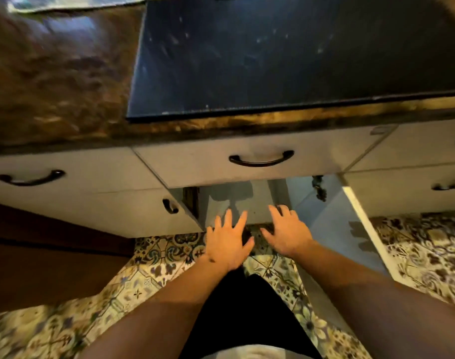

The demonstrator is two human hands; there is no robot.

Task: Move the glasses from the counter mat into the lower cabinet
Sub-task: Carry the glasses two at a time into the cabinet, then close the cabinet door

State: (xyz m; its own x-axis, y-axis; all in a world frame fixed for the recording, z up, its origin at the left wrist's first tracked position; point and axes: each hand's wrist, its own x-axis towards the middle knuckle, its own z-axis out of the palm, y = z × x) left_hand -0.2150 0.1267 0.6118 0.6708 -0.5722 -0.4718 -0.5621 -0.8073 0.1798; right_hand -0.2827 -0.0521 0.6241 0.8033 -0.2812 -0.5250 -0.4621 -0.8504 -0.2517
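Plainly, the head view, the only one given, looks steeply down over the table edge at an open lower cabinet (247, 203), which serves as the landmark. Both hands reach toward its mouth: the left hand (227, 240) and the right hand (285, 233) sit side by side just in front of the opening, fingers spread and straight, so each grip is wide and holds nothing. The cabinet door (363, 224) swings out to the right of the opening. Above the cabinet runs a drawer front with a dark handle (261, 159), and above that the table (53, 86) carries a dark mat (285, 55).

No glasses show anywhere: none on the mat, none in either grip, and the little of the cabinet floor in view is bare, its deeper part hidden under the drawer. Where the glasses lie relative to the grips therefore cannot be told; they may already stand inside, out of sight.

As for risk, hands moving blindly in that shadowed opening could knock a hidden glass over. The open door, close beside the right forearm, could catch an arm or knee on rising. Motion blur suggests the head is moving, so aim may be loose.
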